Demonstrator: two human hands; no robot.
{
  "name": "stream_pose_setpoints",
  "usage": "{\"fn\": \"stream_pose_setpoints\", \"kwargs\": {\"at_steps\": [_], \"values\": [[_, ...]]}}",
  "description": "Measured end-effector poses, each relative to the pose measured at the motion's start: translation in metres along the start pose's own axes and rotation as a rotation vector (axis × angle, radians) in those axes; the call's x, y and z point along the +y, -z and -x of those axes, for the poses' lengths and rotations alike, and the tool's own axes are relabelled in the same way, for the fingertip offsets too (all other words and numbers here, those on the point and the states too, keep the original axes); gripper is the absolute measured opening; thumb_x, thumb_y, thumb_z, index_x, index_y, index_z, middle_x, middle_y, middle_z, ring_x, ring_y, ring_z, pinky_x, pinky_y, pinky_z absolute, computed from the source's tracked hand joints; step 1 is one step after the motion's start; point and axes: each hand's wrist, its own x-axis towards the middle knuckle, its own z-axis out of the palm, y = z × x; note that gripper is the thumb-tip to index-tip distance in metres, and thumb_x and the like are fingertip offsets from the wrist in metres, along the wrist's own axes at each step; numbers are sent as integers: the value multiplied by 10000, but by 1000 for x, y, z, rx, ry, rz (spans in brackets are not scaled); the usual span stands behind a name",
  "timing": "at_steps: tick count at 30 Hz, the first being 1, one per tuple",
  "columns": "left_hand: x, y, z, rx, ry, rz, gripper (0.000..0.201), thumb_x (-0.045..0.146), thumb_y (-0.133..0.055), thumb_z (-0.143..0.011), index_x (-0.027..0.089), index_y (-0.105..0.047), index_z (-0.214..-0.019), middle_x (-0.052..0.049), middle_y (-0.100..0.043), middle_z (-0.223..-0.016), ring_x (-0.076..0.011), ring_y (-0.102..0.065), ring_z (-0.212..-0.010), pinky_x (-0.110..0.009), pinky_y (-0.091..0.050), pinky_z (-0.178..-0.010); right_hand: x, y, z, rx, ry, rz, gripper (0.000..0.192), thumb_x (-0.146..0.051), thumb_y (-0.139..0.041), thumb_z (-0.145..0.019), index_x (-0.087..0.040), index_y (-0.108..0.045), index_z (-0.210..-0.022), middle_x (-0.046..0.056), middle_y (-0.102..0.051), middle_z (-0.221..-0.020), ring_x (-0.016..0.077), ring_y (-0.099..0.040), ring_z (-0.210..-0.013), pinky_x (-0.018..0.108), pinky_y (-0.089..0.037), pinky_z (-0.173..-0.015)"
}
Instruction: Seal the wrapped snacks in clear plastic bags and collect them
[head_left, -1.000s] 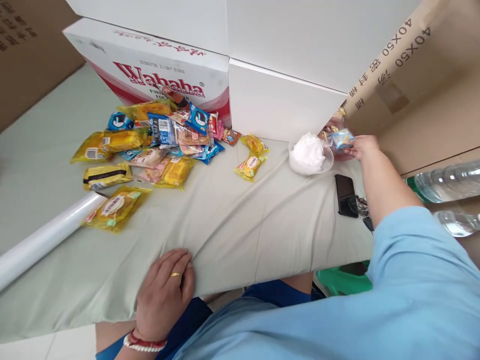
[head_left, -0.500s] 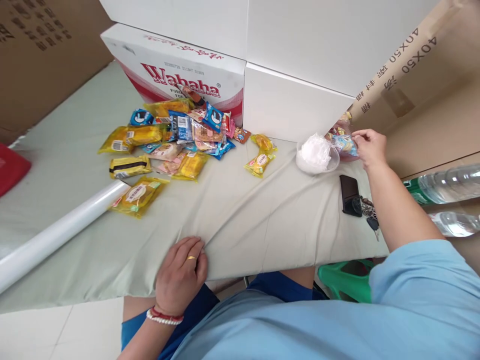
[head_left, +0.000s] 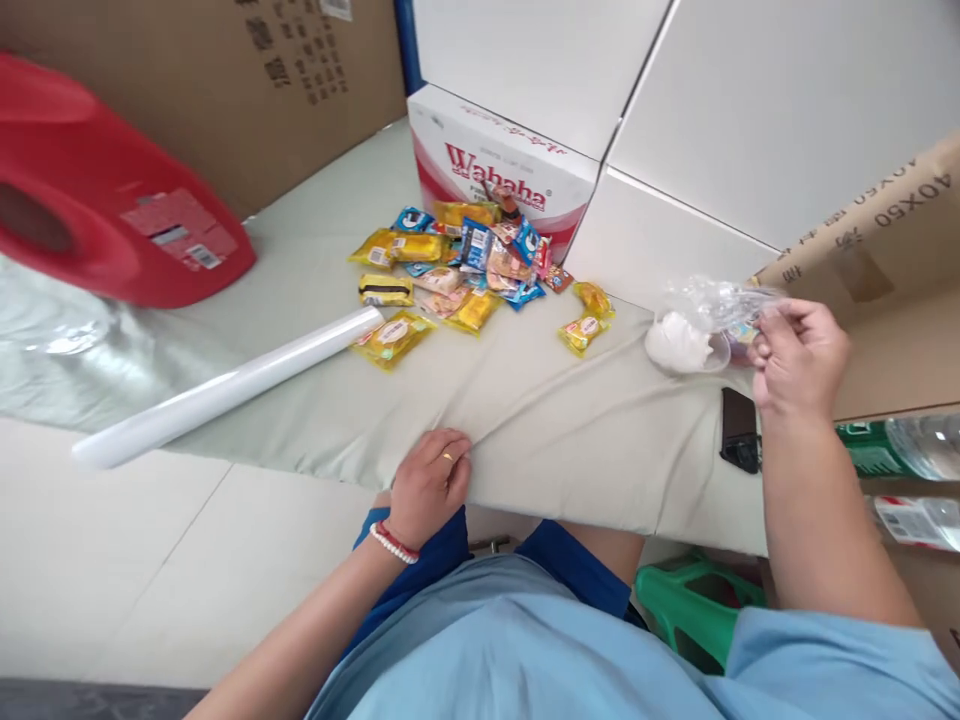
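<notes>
My right hand is closed in a pinch on a crinkled clear plastic bag, raised at the right end of the table. Just below the bag stands a clear round tub with a white crumpled bundle in it. Part of a colourful packet shows behind my fingers. My left hand, with a ring on it, lies on the cloth at the front edge, palm down and holding nothing. Two yellow snack packets lie between the tub and a heap of wrapped snacks.
A white film roll lies at the left, overhanging the front edge. Behind it stands a red jug. A Wahaha carton backs the snack heap. By my right wrist lies a phone; bottles are beyond my forearm.
My right hand has come up from beside the colourful packet with a clear plastic bag in its fingers. The view has swung left, showing more of the red jug. My left hand stays on the cloth.
</notes>
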Motion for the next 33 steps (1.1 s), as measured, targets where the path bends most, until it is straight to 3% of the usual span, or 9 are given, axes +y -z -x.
{"fn": "stream_pose_setpoints", "kwargs": {"at_steps": [2,6,10,12,17,22,24,29,33], "values": [[11,0,-1,-2,183,198,170,276,-569,-973,214,-727,-980,-86,-730,-987,-222,-685,-932,-387,-580,-863,-18,-12,49,-232,-178,-334,227,-273,-833,-718,-243,-629,-814,-6,-602,-704,92,-357,-480,250,-241,-448],[40,-5,-10,-122,595,864,470,566,-673,-920,243,-638,-1260,-115,-682,-1242,-210,-707,-943,-367,-601,-785,-28,-45,156,-610,-578,-533,263,-355,-878,-719,-259,-659,-830,-22,-594,-712,75,-359,-491,213,-276,-430],[57,-6,-20,-237,824,1471,741,746,-724,-801,291,-560,-1363,-136,-618,-1402,-305,-689,-1180,-489,-615,-896,-18,-70,231,-733,-795,-626,266,-395,-865,-759,-264,-642,-824,-40,-545,-677,82,-323,-489,212,-275,-416],[60,-5,-24,-227,885,1553,678,731,-750,-790,267,-620,-1267,-123,-668,-1334,-315,-690,-1186,-496,-614,-916,-15,-71,249,-723,-703,-552,186,-403,-831,-810,-287,-699,-871,-39,-534,-676,99,-354,-506,235,-312,-439],[66,-5,-27,18,973,1445,561,669,-806,-773,261,-659,-1131,-83,-671,-1251,-245,-678,-1125,-331,-624,-778,-19,-45,250,-769,-153,-242,194,-353,-676,-946,-403,-825,-1059,43,-653,-908,214,-603,-797,363,-490,-650],[80,2,-15,115,1073,1190,486,558,-824,-813,234,-623,-1114,-112,-608,-1327,-240,-629,-1187,-322,-619,-792,-24,-29,241,-612,-49,-200,284,-298,-643,-967,-495,-808,-1090,46,-656,-982,254,-626,-854,424,-501,-712],[86,7,-6,48,1156,1196,448,563,-791,-841,197,-633,-1046,-122,-656,-1199,-231,-671,-1077,-348,-620,-786,-25,-28,244,-565,-57,-214,301,-283,-641,-969,-505,-802,-1092,44,-648,-992,256,-624,-840,435,-505,-709],[91,7,8,-345,1316,1459,317,424,-794,-804,141,-689,-902,-106,-730,-898,-226,-723,-864,-388,-609,-805,-29,-27,261,-570,-14,-213,362,-222,-620,-972,-514,-796,-1096,39,-646,-981,227,-621,-795,391,-510,-642],[83,0,3,-192,1129,1524,311,216,-888,-618,149,-700,-856,-34,-717,-797,-158,-672,-727,-300,-557,-733,-22,-19,265,-818,110,-206,446,-137,-574,-971,-476,-777,-1178,39,-636,-988,188,-629,-791,334,-529,-634]]}}
